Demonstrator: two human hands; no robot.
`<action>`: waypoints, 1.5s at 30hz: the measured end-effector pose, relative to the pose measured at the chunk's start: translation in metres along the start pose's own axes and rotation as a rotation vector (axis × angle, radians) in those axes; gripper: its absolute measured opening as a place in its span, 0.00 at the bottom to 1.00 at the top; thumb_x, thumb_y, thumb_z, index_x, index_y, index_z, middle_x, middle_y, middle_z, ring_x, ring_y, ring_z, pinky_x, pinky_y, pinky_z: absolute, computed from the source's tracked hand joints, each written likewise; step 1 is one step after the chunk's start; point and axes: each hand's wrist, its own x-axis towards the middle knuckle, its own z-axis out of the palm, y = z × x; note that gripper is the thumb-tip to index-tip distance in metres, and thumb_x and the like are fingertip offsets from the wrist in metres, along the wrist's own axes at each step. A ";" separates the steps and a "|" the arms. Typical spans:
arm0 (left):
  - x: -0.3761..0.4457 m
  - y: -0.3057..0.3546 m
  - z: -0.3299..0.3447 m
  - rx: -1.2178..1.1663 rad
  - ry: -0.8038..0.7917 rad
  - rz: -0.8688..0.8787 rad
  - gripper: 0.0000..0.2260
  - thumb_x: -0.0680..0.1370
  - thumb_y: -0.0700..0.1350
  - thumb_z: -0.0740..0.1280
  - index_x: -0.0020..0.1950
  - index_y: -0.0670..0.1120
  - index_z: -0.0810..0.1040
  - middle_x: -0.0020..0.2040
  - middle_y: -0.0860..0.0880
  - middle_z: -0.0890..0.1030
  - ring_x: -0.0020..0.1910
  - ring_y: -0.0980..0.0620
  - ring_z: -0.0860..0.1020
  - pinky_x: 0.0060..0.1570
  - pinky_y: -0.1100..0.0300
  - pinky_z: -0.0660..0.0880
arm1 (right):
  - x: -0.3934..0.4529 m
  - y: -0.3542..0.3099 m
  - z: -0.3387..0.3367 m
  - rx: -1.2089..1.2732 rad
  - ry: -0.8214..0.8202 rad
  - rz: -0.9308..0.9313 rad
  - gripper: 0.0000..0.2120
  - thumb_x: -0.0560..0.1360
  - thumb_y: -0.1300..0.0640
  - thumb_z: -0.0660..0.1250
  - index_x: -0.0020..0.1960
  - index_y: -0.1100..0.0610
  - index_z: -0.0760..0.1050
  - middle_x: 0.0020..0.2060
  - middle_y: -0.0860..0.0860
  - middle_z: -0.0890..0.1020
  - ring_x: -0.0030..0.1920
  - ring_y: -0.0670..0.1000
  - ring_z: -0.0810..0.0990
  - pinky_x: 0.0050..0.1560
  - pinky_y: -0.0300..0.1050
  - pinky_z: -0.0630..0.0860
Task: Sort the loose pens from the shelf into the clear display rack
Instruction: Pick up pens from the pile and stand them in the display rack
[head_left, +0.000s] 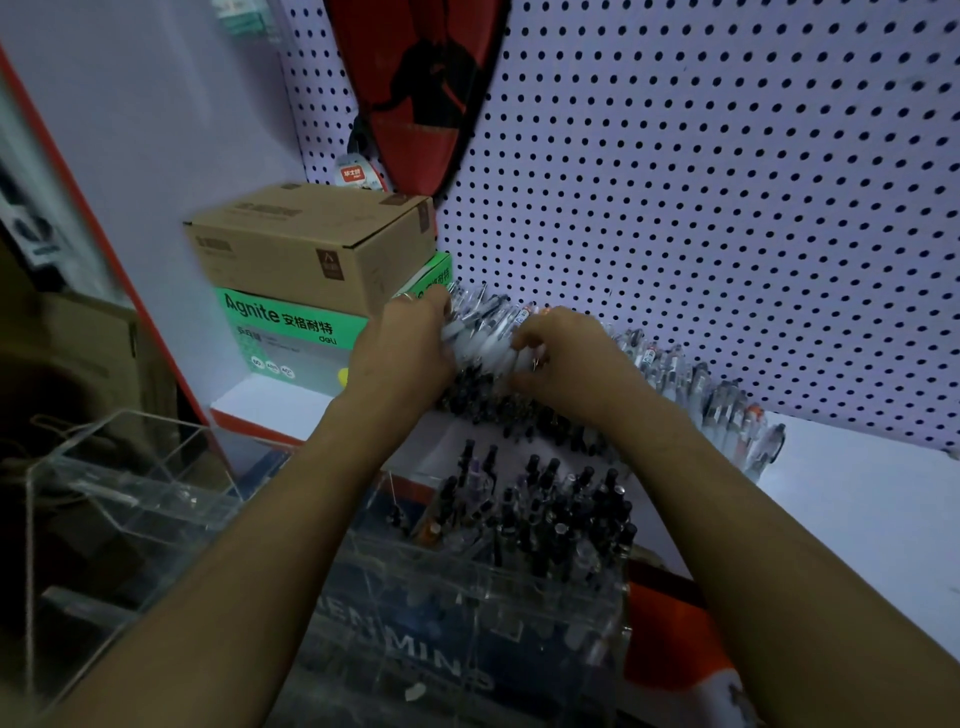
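Note:
A long heap of loose pens (675, 374) lies on the white shelf (857, 509) against the pegboard. Both hands are at the heap's left end. My left hand (410, 348) and my right hand (566, 358) each curl round one end of a bundle of pens (483, 332) held between them. Below the shelf edge stands the clear display rack (467, 587); its right compartments hold several dark-capped pens (550, 514) standing upright. The fingertips are hidden among the pens.
A brown carton (311, 244) sits on a green Agnite box (291, 338) at the shelf's left end. A red bag (421, 88) hangs on the pegboard (727, 208). An empty clear acrylic case (130, 499) stands at lower left.

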 end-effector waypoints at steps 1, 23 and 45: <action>-0.001 0.001 0.000 0.027 -0.006 -0.010 0.15 0.72 0.36 0.65 0.58 0.41 0.73 0.49 0.38 0.78 0.47 0.36 0.77 0.44 0.46 0.77 | 0.000 0.002 -0.001 0.018 0.019 0.004 0.15 0.72 0.54 0.74 0.56 0.57 0.78 0.51 0.54 0.78 0.48 0.54 0.77 0.51 0.51 0.78; 0.005 0.008 -0.022 -0.257 0.251 -0.097 0.15 0.73 0.41 0.62 0.27 0.38 0.67 0.22 0.45 0.64 0.23 0.52 0.59 0.26 0.61 0.59 | -0.003 -0.017 -0.032 0.781 0.424 0.390 0.17 0.81 0.53 0.61 0.43 0.62 0.80 0.32 0.51 0.82 0.31 0.51 0.78 0.40 0.49 0.78; -0.106 0.007 -0.113 -1.354 -0.371 -0.785 0.12 0.74 0.31 0.62 0.56 0.39 0.78 0.38 0.44 0.83 0.33 0.52 0.80 0.30 0.63 0.78 | -0.025 -0.091 -0.048 1.086 -0.152 0.514 0.03 0.75 0.64 0.68 0.43 0.61 0.78 0.39 0.56 0.86 0.35 0.51 0.83 0.30 0.40 0.75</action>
